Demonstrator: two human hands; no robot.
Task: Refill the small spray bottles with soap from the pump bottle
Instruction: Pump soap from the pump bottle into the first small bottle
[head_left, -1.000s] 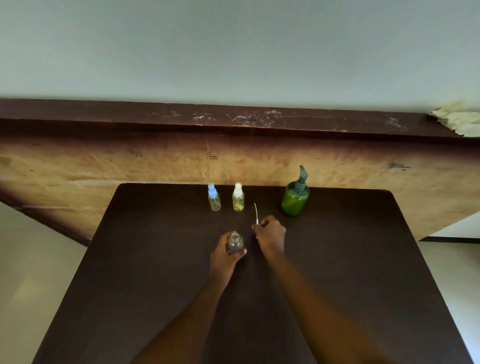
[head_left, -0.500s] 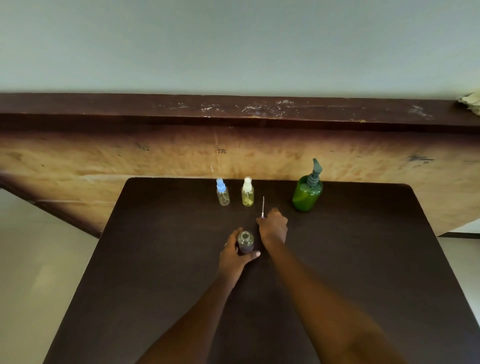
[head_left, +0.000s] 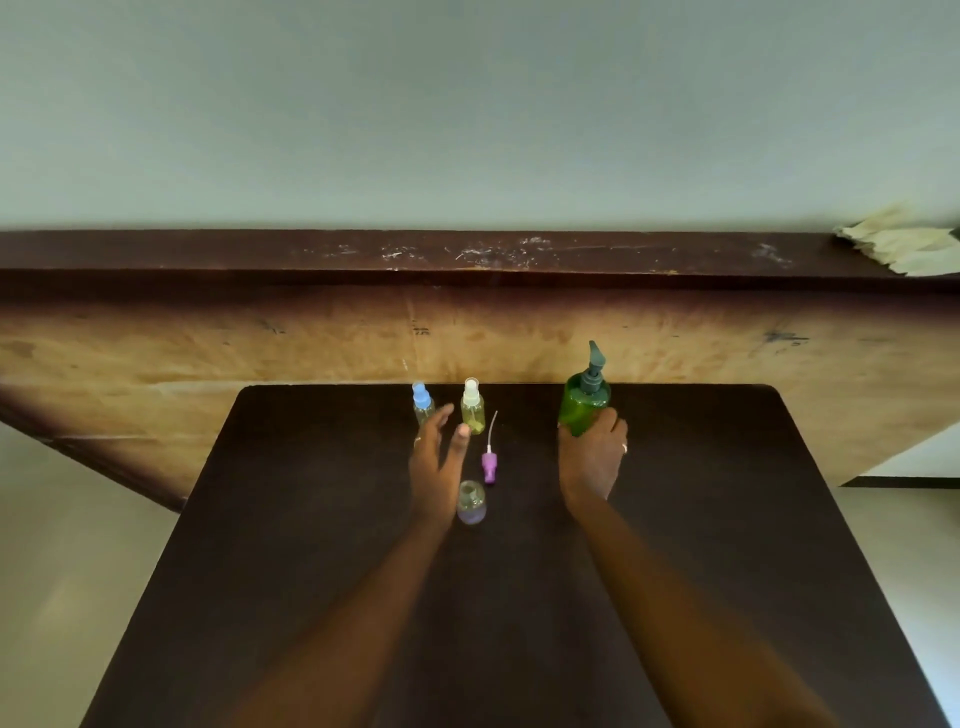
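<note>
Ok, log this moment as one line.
left hand: open, beside uncapped bottle | right hand: grips green pump bottle | purple spray head: lying on table

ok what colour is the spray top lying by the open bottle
The spray top is purple; head view shows it best.

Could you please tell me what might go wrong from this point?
The uncapped small clear bottle stands unheld beside the left hand; the wrist could tip it. Its open fingers are close to the blue-capped spray bottle and the white-capped yellow one and might knock them. The purple spray head lies loose between the hands; the green plastic pump bottle, gripped by the right hand, could sweep it aside.
</note>
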